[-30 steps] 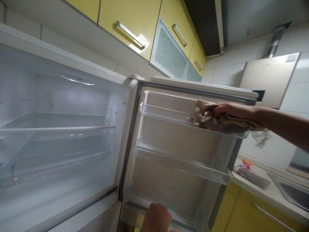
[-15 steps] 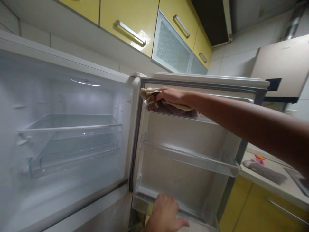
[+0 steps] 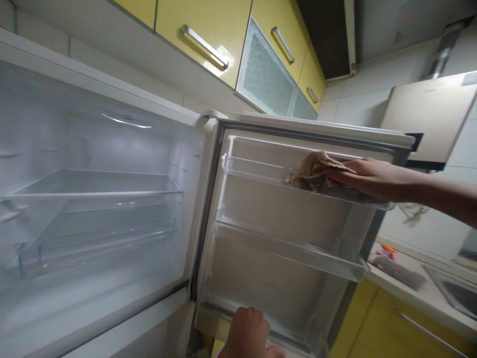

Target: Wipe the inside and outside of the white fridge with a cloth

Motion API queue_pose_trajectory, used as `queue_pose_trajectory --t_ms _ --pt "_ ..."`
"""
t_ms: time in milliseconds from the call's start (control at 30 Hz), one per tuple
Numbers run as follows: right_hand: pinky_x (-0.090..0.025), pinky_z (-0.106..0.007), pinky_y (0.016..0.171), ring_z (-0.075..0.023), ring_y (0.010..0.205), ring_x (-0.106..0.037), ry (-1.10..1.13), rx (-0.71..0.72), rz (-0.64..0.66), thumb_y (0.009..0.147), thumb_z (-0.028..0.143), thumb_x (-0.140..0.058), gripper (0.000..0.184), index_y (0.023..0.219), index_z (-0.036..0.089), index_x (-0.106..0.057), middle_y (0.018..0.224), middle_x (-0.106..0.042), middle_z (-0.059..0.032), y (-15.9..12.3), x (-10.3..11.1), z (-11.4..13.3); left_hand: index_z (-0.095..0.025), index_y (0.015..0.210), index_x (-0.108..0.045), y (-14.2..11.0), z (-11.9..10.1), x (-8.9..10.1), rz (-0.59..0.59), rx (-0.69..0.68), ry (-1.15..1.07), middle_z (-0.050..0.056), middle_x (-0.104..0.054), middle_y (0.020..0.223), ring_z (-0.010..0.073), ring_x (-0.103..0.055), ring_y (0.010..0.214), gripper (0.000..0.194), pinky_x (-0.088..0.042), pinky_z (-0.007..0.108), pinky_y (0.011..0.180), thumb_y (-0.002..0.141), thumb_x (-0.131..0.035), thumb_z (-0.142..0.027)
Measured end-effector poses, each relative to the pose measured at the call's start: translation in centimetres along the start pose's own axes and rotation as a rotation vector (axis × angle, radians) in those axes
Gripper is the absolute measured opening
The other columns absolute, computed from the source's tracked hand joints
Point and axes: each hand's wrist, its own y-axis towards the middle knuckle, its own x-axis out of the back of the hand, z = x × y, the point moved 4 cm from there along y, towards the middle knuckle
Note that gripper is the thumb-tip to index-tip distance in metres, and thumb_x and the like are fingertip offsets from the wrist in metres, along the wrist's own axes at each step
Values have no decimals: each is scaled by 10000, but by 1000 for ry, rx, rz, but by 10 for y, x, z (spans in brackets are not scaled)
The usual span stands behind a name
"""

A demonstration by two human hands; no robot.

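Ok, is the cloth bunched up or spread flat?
Bunched up: the cloth shows crumpled folds at the fingertips of the right hand, by the top door shelf. The part under the palm is hidden.

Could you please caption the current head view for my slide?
Right hand holding a cloth at top bin of open fridge door.

Across the left of the frame, fridge compartment (image 3: 93,298), with shelf (image 3: 93,194) inside and drawer (image 3: 108,242) beneath. At centre, open door (image 3: 294,214) with top rack (image 3: 253,169), middle rack (image 3: 290,252) and bottom rack (image 3: 208,322), one below another. In the top rack, towards its right end, cloth (image 3: 311,171), with right grip (image 3: 367,176) on it. At bottom centre, before the bottom rack, left grip (image 3: 248,325). Along the upper edge, wall cabinets (image 3: 203,30). Behind the door at right, water heater (image 3: 428,119) high up; lower right, rag (image 3: 398,271) on bench (image 3: 428,294), left of sink (image 3: 441,288).
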Motion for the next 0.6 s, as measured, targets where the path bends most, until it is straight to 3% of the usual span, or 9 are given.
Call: queue_pose_trajectory --t_ms 100,200,300,367,467,533,600 --pt "-408 -394 674 -239 676 -587 -38 75 79 1121 650 -409 565 768 250 -594 765 -683 -118 4 -4 45 -171 1149 -892 1 1 -3 -8 -9 12 254 -831 1106 469 -781 1095 871 -584 576 954 882 -568 -935" --pt "-336 -365 660 -214 659 -536 -46 204 71 1131 734 -351 665 740 231 -543 723 -624 -86 17 -10 110 -167 1146 -894 -1 0 -1 -2 -6 11 258 -832 1106 466 -778 1101 882 -574 577 964 906 -528 -934" --pt "-344 -329 709 -224 728 -568 59 384 28 1081 849 -395 728 751 226 -575 754 -616 -75 36 -19 174 -148 1185 -880 -3 -4 8 -25 13 -1 260 -828 1161 461 -767 1155 886 -562 571 1010 936 -514 -916" --pt "-364 -311 746 -237 777 -585 149 463 -19 1027 883 -511 711 759 230 -591 762 -604 -71 47 -23 202 -140 1217 -869 -3 -6 15 -41 31 -19 257 -822 1208 457 -756 1197 898 -555 564 1043 946 -505 -916" --pt "-364 -300 742 -229 770 -581 193 518 -39 1001 879 -573 690 771 230 -609 751 -596 -58 49 -25 207 -124 1216 -866 -3 -7 20 -20 58 -39 264 -815 1226 464 -751 1208 907 -559 570 1049 939 -526 -918" --pt "-335 -300 695 -202 706 -559 164 489 -16 1021 864 -549 693 761 224 -603 720 -593 -41 42 -24 182 -126 1207 -868 -2 -5 19 -17 62 -44 265 -815 1222 468 -751 1203 890 -560 579 1045 934 -551 -911" --pt "-303 -309 653 -181 653 -539 121 390 11 1051 826 -542 683 752 214 -596 694 -599 -32 31 -21 140 -141 1201 -869 1 -3 14 -42 55 -49 254 -815 1224 465 -748 1205 863 -556 582 1050 930 -573 -905"
